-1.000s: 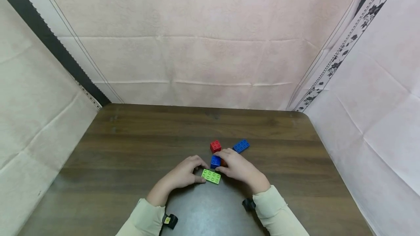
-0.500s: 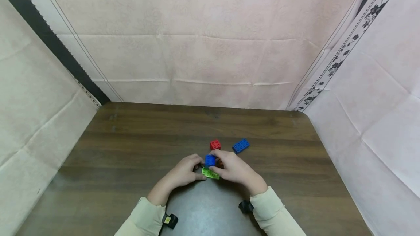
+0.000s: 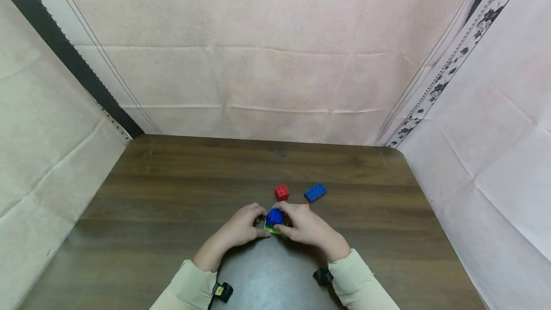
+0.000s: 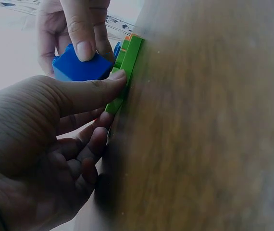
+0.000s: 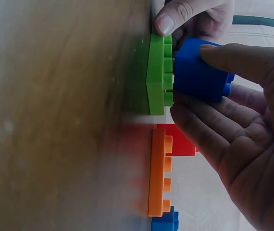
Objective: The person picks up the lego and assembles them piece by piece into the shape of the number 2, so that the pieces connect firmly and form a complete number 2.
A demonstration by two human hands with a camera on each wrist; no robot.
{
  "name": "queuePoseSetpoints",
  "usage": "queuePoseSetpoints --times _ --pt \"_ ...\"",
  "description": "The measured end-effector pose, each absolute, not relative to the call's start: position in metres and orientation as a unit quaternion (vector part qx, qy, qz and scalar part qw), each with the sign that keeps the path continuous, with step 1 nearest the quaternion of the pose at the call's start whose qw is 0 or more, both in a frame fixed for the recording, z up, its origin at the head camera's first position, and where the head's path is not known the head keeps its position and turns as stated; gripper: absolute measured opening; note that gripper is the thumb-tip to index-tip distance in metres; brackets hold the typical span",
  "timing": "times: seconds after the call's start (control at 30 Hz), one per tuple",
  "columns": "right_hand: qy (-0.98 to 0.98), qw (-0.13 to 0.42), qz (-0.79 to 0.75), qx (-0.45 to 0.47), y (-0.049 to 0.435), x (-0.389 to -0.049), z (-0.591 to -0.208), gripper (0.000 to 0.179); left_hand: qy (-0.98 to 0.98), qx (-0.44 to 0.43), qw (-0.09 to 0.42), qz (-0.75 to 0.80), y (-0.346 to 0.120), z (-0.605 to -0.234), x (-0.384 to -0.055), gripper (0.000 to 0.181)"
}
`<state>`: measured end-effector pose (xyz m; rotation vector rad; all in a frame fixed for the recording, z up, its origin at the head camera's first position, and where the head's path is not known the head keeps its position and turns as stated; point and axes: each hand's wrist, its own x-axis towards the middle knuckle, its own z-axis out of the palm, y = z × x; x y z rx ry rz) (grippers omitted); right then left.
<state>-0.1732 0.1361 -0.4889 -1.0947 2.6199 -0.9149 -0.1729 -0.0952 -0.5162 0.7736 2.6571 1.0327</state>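
My left hand (image 3: 241,227) pinches one end of a flat light-green toy building brick (image 5: 155,79) lying on the table, as the left wrist view shows with the thumb on its side. In my right hand (image 3: 311,226) a taller blue brick (image 5: 198,67) is gripped between thumb and fingers. That blue brick sits tilted, close over the studs of the green one, toward the end that the left hand holds. From the head view most of the green brick is covered by the blue brick and the right fingers.
Just beyond the right hand lies a flat orange brick (image 5: 157,173), mostly hidden from above. A red brick (image 3: 281,192) and another blue brick (image 3: 315,192) stand farther back on the wooden table (image 3: 193,176). Pale cloth (image 3: 267,80) hangs along the back and sides.
My right hand has lifted the blue brick and brought it left and toward me, over the green brick. The orange brick's edge has come into sight. My left hand has stayed in place.
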Motion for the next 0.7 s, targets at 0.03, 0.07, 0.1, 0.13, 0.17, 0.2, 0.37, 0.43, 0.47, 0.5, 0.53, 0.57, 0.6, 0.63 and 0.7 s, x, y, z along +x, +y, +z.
queuePoseSetpoints --times 0.03,0.07,0.1,0.13,0.17,0.2,0.37,0.43,0.47,0.5,0.53,0.57,0.6,0.63,0.7 --pt "0.876 0.080 -0.302 -0.367 0.1360 -0.1729 -0.4886 0.045 0.896 0.260 0.094 0.348 -0.0948 -0.5161 -0.1730 0.035" --pt "0.877 0.079 -0.297 -0.369 0.1359 -0.1728 -0.4887 0.046 0.896 0.259 0.094 0.348 -0.0945 -0.5162 -0.1731 0.035" --pt "0.878 0.078 -0.293 -0.371 0.1356 -0.1724 -0.4886 0.046 0.896 0.259 0.094 0.348 -0.0943 -0.5162 -0.1731 0.035" --pt "0.878 0.077 -0.290 -0.373 0.1353 -0.1721 -0.4890 0.046 0.896 0.259 0.095 0.349 -0.0941 -0.5162 -0.1731 0.036" --pt "0.879 0.076 -0.287 -0.373 0.1349 -0.1717 -0.4893 0.045 0.896 0.260 0.093 0.349 -0.0939 -0.5165 -0.1730 0.036" --pt "0.880 0.076 -0.283 -0.373 0.1346 -0.1713 -0.4898 0.044 0.896 0.260 0.093 0.348 -0.0938 -0.5166 -0.1729 0.035" --pt "0.890 0.081 -0.273 -0.356 0.1322 -0.1682 -0.4912 0.041 0.900 0.258 0.093 0.339 -0.0930 -0.5180 -0.1725 0.033" --pt "0.892 0.085 -0.275 -0.350 0.1309 -0.1676 -0.4909 0.040 0.902 0.252 0.096 0.337 -0.0926 -0.5173 -0.1722 0.033" --pt "0.893 0.086 -0.273 -0.348 0.1303 -0.1677 -0.4910 0.040 0.903 0.248 0.098 0.336 -0.0922 -0.5170 -0.1720 0.032" --pt "0.893 0.088 -0.274 -0.347 0.1298 -0.1681 -0.4910 0.039 0.904 0.244 0.100 0.337 -0.0917 -0.5164 -0.1717 0.032" --pt "0.893 0.088 -0.274 -0.347 0.1294 -0.1686 -0.4909 0.039 0.905 0.239 0.101 0.338 -0.0912 -0.5156 -0.1716 0.032" --pt "0.893 0.089 -0.274 -0.346 0.1290 -0.1690 -0.4912 0.039 0.905 0.236 0.101 0.338 -0.0906 -0.5148 -0.1714 0.032" --pt "0.893 0.090 -0.274 -0.345 0.1290 -0.1693 -0.4912 0.039 0.906 0.232 0.102 0.339 -0.0899 -0.5142 -0.1714 0.032" --pt "0.894 0.090 -0.273 -0.345 0.1289 -0.1696 -0.4913 0.039 0.907 0.229 0.102 0.338 -0.0892 -0.5135 -0.1713 0.032" --pt "0.894 0.091 -0.273 -0.343 0.1290 -0.1698 -0.4915 0.038 0.909 0.223 0.102 0.337 -0.0876 -0.5125 -0.1714 0.033"
